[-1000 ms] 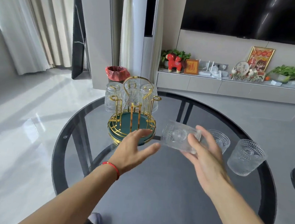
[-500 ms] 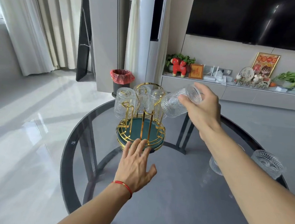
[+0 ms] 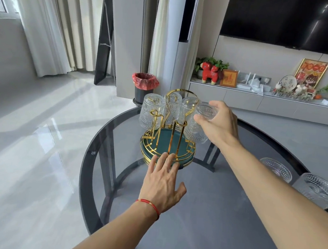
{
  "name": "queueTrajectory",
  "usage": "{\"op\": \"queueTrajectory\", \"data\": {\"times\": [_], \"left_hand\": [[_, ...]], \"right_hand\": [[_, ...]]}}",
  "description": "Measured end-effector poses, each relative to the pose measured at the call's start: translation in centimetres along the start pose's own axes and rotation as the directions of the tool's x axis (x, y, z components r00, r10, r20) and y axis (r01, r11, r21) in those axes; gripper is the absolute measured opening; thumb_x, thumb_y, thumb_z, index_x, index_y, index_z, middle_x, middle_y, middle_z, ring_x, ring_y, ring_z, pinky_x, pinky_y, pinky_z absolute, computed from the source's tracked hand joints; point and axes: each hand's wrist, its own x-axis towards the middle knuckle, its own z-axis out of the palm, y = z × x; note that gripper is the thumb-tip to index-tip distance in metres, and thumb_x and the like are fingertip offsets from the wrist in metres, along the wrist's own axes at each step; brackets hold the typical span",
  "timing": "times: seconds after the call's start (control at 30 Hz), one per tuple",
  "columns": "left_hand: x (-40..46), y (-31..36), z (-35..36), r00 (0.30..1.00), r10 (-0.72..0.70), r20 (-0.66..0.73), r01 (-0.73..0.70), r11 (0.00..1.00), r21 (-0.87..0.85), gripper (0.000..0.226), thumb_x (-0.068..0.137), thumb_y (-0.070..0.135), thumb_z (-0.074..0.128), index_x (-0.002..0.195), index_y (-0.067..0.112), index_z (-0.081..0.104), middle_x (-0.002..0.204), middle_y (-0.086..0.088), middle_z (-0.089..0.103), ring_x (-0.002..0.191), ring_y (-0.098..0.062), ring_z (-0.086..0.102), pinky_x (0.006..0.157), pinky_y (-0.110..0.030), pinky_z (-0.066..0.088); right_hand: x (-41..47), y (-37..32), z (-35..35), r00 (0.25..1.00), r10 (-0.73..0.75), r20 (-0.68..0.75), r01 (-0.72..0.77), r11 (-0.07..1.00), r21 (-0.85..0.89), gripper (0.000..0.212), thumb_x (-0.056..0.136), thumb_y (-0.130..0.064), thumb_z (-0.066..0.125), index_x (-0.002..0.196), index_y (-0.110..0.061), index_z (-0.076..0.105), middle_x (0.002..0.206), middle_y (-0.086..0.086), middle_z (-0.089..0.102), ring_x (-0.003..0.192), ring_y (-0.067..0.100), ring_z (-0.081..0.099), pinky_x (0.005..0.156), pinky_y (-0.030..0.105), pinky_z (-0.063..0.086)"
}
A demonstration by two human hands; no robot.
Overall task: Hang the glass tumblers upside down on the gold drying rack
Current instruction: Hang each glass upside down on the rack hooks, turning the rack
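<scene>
Gold drying rack [image 3: 169,136] with green tray base, standing on round dark glass table [image 3: 200,217], toward its far side. Three tumblers already inverted on the rack's far pegs: one at the left [image 3: 151,111], one behind the looped handle [image 3: 172,110], one to the right of the handle [image 3: 188,108]. Fourth tumbler [image 3: 197,125] at the rack's right side, upside down and slightly tilted, base uppermost. Right hand [image 3: 221,125] closed around this tumbler's base end: thumb on the near side of the glass, fingers curled over the top and far side, mouth of the glass hanging below the fingers just above the tray rim. Seating on a peg not discernible through the glass. Left hand [image 3: 163,183] flat and spread, holding nothing, fingertips [image 3: 164,158] touching the near rim of the rack's tray; red string bracelet [image 3: 149,204] at the wrist. Two further tumblers [image 3: 276,169] [image 3: 316,187] upright on the table, well to the right of the rack, near the table's edge.
</scene>
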Motion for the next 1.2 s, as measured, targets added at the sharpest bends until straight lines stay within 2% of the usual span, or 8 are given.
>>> {"op": "queueTrajectory", "data": {"times": [0.27, 0.47, 0.63, 0.8, 0.93, 1.03, 1.13, 1.2], "left_hand": [[0.1, -0.1, 0.2, 1.000, -0.004, -0.001, 0.004, 1.000, 0.001, 0.062, 0.089, 0.056, 0.042, 0.134, 0.015, 0.056, 0.155, -0.012, 0.047, 0.149, -0.035, 0.033, 0.126, -0.055, 0.020], [0.3, 0.1, 0.2, 1.000, -0.007, 0.010, 0.007, 1.000, 0.030, 0.062, 0.089, 0.057, 0.044, 0.135, 0.016, 0.056, 0.156, -0.012, 0.045, 0.150, -0.034, 0.031, 0.126, -0.054, 0.017], [0.6, 1.3, -0.8, 0.993, -0.049, 0.112, 0.044, 0.998, 0.043, 0.054, 0.091, 0.047, 0.053, 0.138, 0.020, 0.053, 0.161, -0.016, 0.035, 0.152, -0.040, 0.022, 0.124, -0.056, 0.020], [0.5, 4.7, -1.7, 0.997, 0.010, 0.072, -0.001, 0.993, -0.119, 0.051, 0.088, 0.030, 0.062, 0.137, 0.020, 0.054, 0.153, -0.012, 0.045, 0.145, -0.034, 0.034, 0.118, -0.048, 0.033], [0.5, 9.3, -2.4, 0.996, 0.082, 0.026, -0.062, 0.895, -0.442, 0.052, 0.084, 0.022, 0.069, 0.134, 0.016, 0.057, 0.141, -0.008, 0.055, 0.130, -0.028, 0.050, 0.108, -0.037, 0.044], [1.5, 13.3, -2.3, 0.997, 0.051, 0.062, -0.006, 0.810, -0.586, 0.061, 0.084, 0.026, 0.072, 0.140, 0.019, 0.049, 0.138, -0.004, 0.054, 0.125, -0.022, 0.052, 0.099, -0.023, 0.041], [4.1, 16.9, -2.0, 0.991, 0.020, 0.132, 0.075, 0.735, -0.674, 0.087, 0.082, 0.031, 0.079, 0.153, 0.018, 0.030, 0.143, -0.006, 0.045, 0.119, -0.018, 0.050, 0.101, -0.028, 0.043], [6.2, 18.8, -1.7, 0.979, -0.003, 0.206, 0.151, 0.692, -0.706, 0.104, 0.081, 0.038, 0.081, 0.159, 0.020, 0.015, 0.153, -0.007, 0.036, 0.128, -0.020, 0.047, 0.104, -0.026, 0.036]], "right_hand": [[-1.1, 1.4, 1.6, 0.999, -0.039, 0.009, 0.039, 0.997, -0.060, 0.070, 0.086, -0.035, 0.078, 0.147, -0.014, 0.049, 0.149, 0.007, 0.056, 0.140, 0.027, 0.048, 0.109, 0.035, 0.040], [-2.6, 2.4, 0.9, 0.993, -0.095, 0.070, 0.099, 0.993, -0.059, 0.084, 0.090, -0.033, 0.076, 0.156, -0.010, 0.029, 0.160, 0.013, 0.040, 0.147, 0.028, 0.040, 0.115, 0.035, 0.034], [-7.3, 4.9, -1.6, 0.989, -0.139, 0.044, 0.140, 0.990, -0.029, 0.070, 0.096, -0.020, 0.068, 0.154, -0.005, 0.033, 0.154, 0.018, 0.043, 0.142, 0.031, 0.046, 0.117, 0.040, 0.037], [-12.3, 9.4, -5.8, 0.998, -0.066, 0.013, 0.066, 0.997, 0.027, 0.055, 0.093, -0.010, 0.066, 0.145, -0.013, 0.048, 0.140, 0.009, 0.054, 0.120, 0.020, 0.057, 0.103, 0.038, 0.049], [-12.0, 11.1, -9.3, 0.992, 0.090, -0.094, -0.075, 0.986, 0.151, 0.037, 0.091, -0.006, 0.060, 0.126, -0.017, 0.063, 0.123, 0.001, 0.066, 0.101, 0.004, 0.063, 0.077, 0.003, 0.044], [-11.9, 12.1, -11.1, 0.972, 0.126, -0.198, -0.093, 0.982, 0.167, 0.031, 0.089, -0.002, 0.059, 0.115, -0.016, 0.067, 0.111, 0.001, 0.071, 0.090, 0.007, 0.065, 0.073, 0.006, 0.044], [-11.9, 13.0, -12.3, 0.956, 0.151, -0.252, -0.110, 0.979, 0.171, 0.026, 0.088, 0.000, 0.060, 0.107, -0.015, 0.068, 0.104, 0.000, 0.073, 0.086, 0.013, 0.066, 0.073, 0.009, 0.044], [-11.7, 13.4, -13.0, 0.945, 0.151, -0.291, -0.102, 0.979, 0.175, 0.024, 0.087, 0.000, 0.060, 0.104, -0.015, 0.069, 0.101, 0.000, 0.074, 0.087, 0.016, 0.067, 0.078, 0.017, 0.049]]}}
